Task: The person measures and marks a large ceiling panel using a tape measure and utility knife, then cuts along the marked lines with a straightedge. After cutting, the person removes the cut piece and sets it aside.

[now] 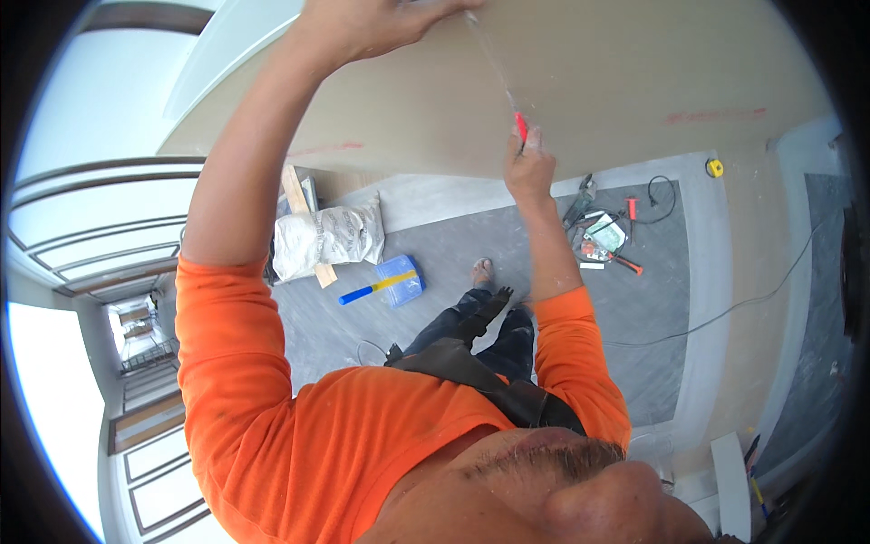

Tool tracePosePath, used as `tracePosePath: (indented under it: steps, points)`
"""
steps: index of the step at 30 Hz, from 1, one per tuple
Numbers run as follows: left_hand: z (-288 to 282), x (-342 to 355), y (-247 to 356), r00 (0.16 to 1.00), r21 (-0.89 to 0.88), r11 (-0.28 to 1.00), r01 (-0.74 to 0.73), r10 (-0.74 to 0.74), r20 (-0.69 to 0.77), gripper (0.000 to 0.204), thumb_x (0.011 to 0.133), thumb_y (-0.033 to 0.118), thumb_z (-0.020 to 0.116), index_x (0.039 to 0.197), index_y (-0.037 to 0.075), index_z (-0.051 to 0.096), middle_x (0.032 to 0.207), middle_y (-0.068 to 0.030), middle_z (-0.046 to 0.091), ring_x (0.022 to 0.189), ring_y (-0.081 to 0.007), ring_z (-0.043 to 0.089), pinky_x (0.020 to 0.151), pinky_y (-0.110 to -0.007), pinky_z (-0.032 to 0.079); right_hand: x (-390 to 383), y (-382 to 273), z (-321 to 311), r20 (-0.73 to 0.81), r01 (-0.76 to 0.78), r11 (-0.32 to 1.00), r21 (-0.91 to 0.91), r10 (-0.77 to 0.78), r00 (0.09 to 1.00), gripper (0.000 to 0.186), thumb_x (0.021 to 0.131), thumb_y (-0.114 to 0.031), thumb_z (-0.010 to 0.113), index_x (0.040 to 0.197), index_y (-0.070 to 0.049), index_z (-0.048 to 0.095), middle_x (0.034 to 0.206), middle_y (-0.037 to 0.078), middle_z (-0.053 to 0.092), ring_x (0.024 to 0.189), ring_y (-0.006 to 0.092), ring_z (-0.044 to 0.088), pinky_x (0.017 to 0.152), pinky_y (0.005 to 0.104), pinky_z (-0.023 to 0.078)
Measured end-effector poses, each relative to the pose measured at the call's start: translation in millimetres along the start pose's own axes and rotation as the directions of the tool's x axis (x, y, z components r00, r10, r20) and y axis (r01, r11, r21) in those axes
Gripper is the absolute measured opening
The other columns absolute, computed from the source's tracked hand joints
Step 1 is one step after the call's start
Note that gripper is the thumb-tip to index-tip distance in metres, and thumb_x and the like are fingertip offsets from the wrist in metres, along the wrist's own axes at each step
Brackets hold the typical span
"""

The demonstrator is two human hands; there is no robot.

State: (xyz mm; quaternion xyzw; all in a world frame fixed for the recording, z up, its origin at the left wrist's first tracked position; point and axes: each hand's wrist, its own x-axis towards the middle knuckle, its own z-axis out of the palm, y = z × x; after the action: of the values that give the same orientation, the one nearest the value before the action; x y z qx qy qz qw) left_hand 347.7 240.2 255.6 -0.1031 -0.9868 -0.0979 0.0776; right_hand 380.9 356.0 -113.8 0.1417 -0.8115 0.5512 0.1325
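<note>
My right hand (530,168) is closed round a slim red-handled tool (520,127), held against a large beige panel (625,82). A thin whitish streak (494,63) runs up the panel from the tool's tip; I cannot tell whether it is a blade, a shaft or a scored line. Higher up on the left, my left hand (381,27) rests at the panel with its thumb stretched toward the streak's upper end. The picture's top edge cuts off most of its fingers. Faint red marks (716,116) show on the panel.
Below on the grey floor lie a blue tray (399,282) with a yellow-and-blue handled tool, a white sack (331,238), and a wooden plank (295,190). To the right are a power tool (578,204), red-handled tools (627,264), a cable (725,322) and a yellow tape measure (715,169).
</note>
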Motion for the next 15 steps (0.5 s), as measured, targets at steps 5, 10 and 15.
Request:
tracePosePath:
  steps: [5,10,15]
  points:
    - [30.5,2.6,-1.8,0.982,-0.105,0.991,-0.083,0.063,-0.176,0.033,0.089,0.032,0.079,0.093,-0.001,0.075,0.06,-0.0129,0.067,0.05,-0.0223,0.062,0.049,-0.034,0.047,-1.3,28.9,22.8,-0.114,0.01,0.998,0.065,-0.003,0.993,0.031,0.095,-0.02,0.063,0.124,-0.01,0.065,0.104,0.015,0.071,0.092,0.0345,0.07,0.078,0.0453,0.057]
    - [16.8,-23.9,-23.7,0.985,0.202,0.974,0.099,-0.066,-0.162,0.033,0.094,0.03,0.076,0.115,0.005,0.075,0.089,-0.0078,0.077,0.069,-0.0145,0.071,0.065,-0.027,0.055,-38.8,72.2,40.2,0.133,-0.181,0.983,0.008,0.178,0.975,0.029,0.094,-0.019,0.063,0.122,-0.01,0.064,0.107,0.014,0.071,0.099,0.0334,0.069,0.083,0.0442,0.056]
    - [24.4,-20.3,-40.9,0.933,0.166,0.986,0.015,0.046,-0.358,0.031,0.091,0.02,0.077,0.112,-0.002,0.073,0.09,-0.0097,0.073,0.073,-0.0184,0.066,0.087,-0.032,0.053,-69.9,154.9,51.1,0.144,-0.252,0.966,-0.052,0.257,0.956,0.023,0.097,-0.022,0.06,0.116,-0.009,0.063,0.103,0.017,0.071,0.093,0.0383,0.069,0.079,0.0483,0.057]
